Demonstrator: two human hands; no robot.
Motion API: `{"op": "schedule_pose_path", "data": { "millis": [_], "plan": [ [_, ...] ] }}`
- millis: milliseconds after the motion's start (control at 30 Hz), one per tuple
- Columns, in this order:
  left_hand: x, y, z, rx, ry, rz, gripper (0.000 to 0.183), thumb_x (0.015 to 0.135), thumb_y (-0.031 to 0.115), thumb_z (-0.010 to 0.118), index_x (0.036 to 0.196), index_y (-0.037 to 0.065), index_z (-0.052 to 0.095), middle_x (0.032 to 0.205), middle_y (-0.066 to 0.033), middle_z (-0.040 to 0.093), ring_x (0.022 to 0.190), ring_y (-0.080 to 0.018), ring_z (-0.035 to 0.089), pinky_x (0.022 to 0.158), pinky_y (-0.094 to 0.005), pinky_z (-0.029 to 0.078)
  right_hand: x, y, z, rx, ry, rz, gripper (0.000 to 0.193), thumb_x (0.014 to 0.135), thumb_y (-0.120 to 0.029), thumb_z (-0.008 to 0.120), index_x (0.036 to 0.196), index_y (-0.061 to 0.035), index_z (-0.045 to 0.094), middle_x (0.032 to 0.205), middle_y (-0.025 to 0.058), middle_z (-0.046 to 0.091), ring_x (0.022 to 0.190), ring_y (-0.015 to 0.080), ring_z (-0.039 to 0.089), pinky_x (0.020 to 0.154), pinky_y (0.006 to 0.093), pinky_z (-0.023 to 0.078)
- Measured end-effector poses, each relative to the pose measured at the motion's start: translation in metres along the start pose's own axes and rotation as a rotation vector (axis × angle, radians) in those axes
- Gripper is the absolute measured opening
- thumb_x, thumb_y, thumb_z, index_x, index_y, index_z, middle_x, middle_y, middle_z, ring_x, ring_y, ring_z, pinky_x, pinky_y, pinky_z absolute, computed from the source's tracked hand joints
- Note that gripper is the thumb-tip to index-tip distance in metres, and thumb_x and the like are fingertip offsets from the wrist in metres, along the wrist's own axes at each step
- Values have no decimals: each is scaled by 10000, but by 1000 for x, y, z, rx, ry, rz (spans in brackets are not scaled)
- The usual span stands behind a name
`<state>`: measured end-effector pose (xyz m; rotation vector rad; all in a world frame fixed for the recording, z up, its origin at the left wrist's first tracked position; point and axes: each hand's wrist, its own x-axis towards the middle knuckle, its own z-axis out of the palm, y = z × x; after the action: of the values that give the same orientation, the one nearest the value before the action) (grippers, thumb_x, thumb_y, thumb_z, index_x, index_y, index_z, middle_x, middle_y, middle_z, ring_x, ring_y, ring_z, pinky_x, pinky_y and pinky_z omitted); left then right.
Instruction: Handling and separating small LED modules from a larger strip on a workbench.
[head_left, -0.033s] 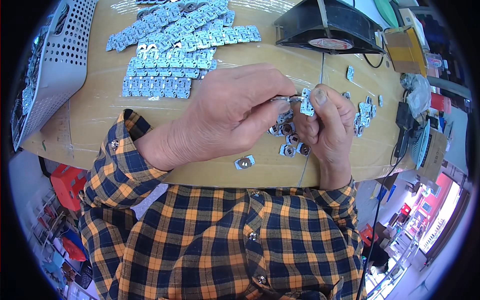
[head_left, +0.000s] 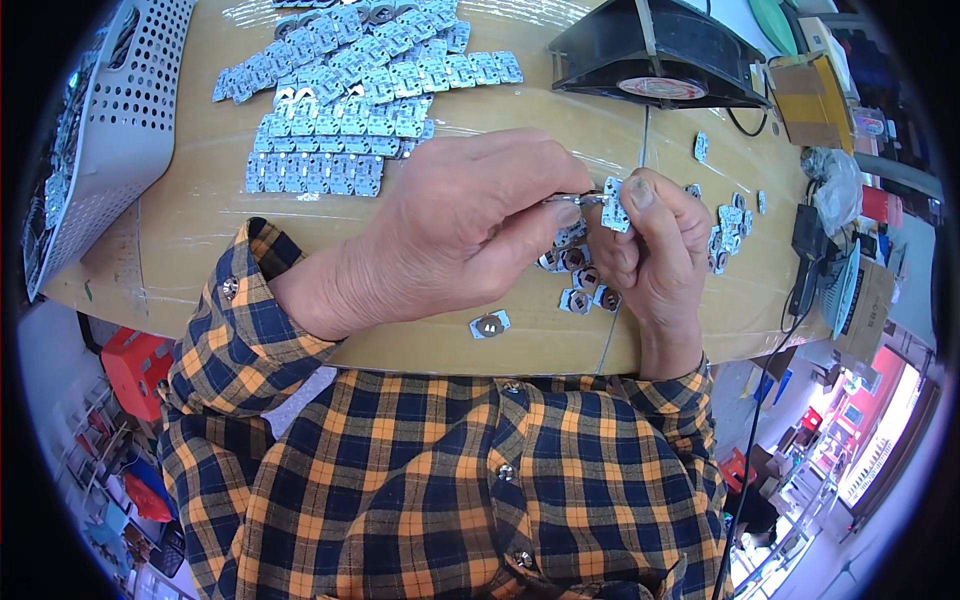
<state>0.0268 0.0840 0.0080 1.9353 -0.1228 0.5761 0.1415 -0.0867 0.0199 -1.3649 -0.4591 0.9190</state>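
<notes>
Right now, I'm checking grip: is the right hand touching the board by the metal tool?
Touching: in the head view, the right hand has its thumb on the board.

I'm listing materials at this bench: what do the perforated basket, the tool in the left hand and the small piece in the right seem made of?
Basket: probably plastic, smooth grey, with rows of moulded-looking holes.
Tool: likely metal; its thin visible part gleams silvery.
Small piece: unclear, perhaps rigid plastic or circuit board; flat, pale blue face with darker spots.
</notes>
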Motion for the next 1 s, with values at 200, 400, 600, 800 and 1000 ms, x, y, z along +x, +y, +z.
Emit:
{"op": "schedule_pose_path", "data": {
  "millis": [200, 400, 600, 800, 1000],
  "plan": [
    [-2, 3, 1, -168, 39, -226, 133, 852, -22, 646, 984, -40, 637, 788, -76, 641, 652, -95, 610, 579, -222, 488, -2, -12, -4, -241, 22, -32, 318, 982, -165, 549, 693, -31, 559, 553, -31, 483, 464, 22, 389, 431, 195, 268],
    [1, 6, -5, -129, -107, -239, 117, 894, -10, 620, 1004, -31, 651, 810, -32, 662, 718, -63, 636, 612, -183, 504, -3, -8, -7, -523, -9, -240, 312, 981, -191, 542, 725, -13, 556, 611, -14, 501, 490, 26, 379, 451, 193, 260],
    [-2, 2, 3, -339, -69, -429, 140, 889, 17, 649, 1020, -26, 672, 809, -20, 668, 700, -49, 633, 592, -173, 490, -4, -10, -10, -481, 4, -252, 316, 989, -198, 535, 736, -11, 555, 651, 3, 523, 521, 33, 402, 469, 193, 285],
    [2, 7, -3, -488, -144, -553, 172, 887, 57, 683, 1032, -35, 677, 765, -38, 669, 635, -61, 637, 547, -174, 494, -1, -4, -6, -525, -110, -368, 245, 967, -123, 577, 768, 16, 615, 566, -5, 515, 470, 56, 449, 447, 233, 343],
    [4, 5, -7, -686, -134, -638, 171, 896, 73, 680, 1016, -46, 652, 774, -68, 681, 628, -89, 658, 521, -187, 505, -4, -7, -7, -401, -80, -213, 267, 989, -139, 545, 771, 2, 606, 531, -24, 498, 427, 45, 412, 415, 213, 312]
  ]
}}
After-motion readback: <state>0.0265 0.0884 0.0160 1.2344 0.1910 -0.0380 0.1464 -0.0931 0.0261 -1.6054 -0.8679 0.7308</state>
